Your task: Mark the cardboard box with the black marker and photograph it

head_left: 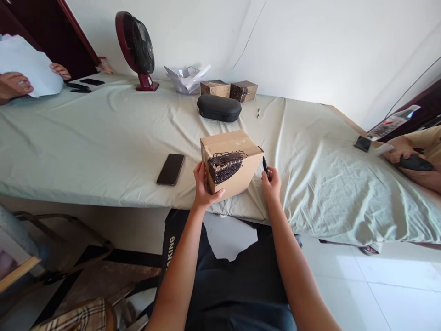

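A brown cardboard box (237, 172) is tilted near the table's front edge, with dense black scribble over its left corner. My left hand (205, 188) grips that corner from the left, thumb on the near face and fingers around the side. Between the fingers of my right hand (272, 184) is a slim black marker (265, 166), held upright just off the box's right edge. Whether its tip touches the box I cannot tell. A dark smartphone (171, 169) lies on the cloth to the left of my left hand.
Behind the box lie a black zip case (219, 108), two scribbled cardboard boxes (215, 88), a plastic basket (188, 82) and a maroon fan (138, 46). One person's hands hold paper (29, 64) at far left. Another person sits at far right near a bottle (393, 122).
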Demonstrator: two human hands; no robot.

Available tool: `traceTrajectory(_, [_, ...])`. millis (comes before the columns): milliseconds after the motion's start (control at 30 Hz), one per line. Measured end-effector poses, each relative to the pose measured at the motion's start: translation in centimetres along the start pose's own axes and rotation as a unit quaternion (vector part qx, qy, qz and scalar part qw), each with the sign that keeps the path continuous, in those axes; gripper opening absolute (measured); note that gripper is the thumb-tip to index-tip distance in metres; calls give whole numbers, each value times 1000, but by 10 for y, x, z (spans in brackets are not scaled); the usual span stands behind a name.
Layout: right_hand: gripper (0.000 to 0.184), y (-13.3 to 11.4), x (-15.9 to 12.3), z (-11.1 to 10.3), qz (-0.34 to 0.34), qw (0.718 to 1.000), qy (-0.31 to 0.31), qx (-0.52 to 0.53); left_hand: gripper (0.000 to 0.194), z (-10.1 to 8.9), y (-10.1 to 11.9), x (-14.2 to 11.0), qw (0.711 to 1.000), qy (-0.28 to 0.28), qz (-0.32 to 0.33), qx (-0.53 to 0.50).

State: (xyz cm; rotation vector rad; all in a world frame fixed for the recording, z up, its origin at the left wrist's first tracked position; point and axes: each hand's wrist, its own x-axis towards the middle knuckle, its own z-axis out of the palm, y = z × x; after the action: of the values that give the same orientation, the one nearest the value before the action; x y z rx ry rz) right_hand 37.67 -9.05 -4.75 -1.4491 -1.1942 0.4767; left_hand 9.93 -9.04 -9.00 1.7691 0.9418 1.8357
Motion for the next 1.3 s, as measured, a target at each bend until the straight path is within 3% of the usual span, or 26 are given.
traceTrajectory(300, [30,-5,-5,0,-9,989,10,-149,131,-3,9,1,998,-1,-57,-1])
traceTrajectory(533, [22,-10,-12,3,3,930,-4,-368,134,-2,2,-1,995,19,-95,-22])
traceTrajectory(833, [24,-12,-10,5,34,914,-33,-403,136,-3,-4,-2,995,22,-95,-32])
traceTrajectory(967, [26,-10,-9,8,17,908,-42,-417,134,-3,-3,-2,996,20,-86,-25])
traceTrajectory(1133, [37,-17,2,10,-24,897,-100,-430,127,-3,4,0,996,28,-77,-27])
traceTrajectory(1300, [45,-34,24,28,-8,869,-172,-465,130,-2,7,1,995,20,-99,-27])
